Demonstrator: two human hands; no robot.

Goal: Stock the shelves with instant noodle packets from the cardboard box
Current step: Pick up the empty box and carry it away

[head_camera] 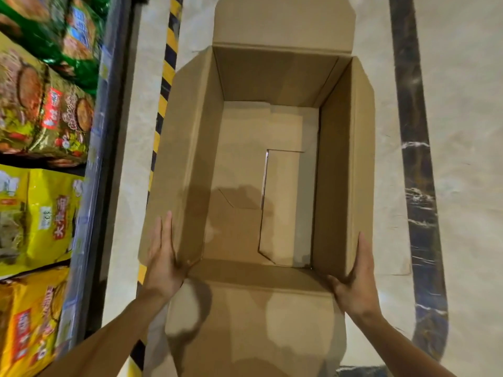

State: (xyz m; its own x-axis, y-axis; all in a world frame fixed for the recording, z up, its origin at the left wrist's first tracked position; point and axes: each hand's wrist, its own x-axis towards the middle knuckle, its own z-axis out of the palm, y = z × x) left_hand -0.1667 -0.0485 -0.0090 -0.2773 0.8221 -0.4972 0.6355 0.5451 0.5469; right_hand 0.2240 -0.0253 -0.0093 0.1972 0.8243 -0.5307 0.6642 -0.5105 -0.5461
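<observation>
Looking down from the head camera, the cardboard box (pixel 261 170) sits open on the pale marble floor (pixel 462 131), its four flaps folded outward and its inside showing only bare cardboard bottom panels. The left hand (pixel 163 257) lies flat against the outer face of the box's left flap near the close corner, fingers straight and held together, pointing away from the person. The right hand (pixel 359 278) presses the outside of the right flap at the near right corner, fingers straight and together as well; its thumb seems to sit at the flap's lower edge, though shadow makes that hard to confirm. Along the left edge of the view, instant noodle packets (pixel 40 110) in yellow and green wrappers stand packed on the shelves (pixel 106 131). A black-and-yellow striped tape line (pixel 163 85) runs along the floor between the shelving base and the box. A dark marble band (pixel 416 172) crosses the floor to the right of the box.
</observation>
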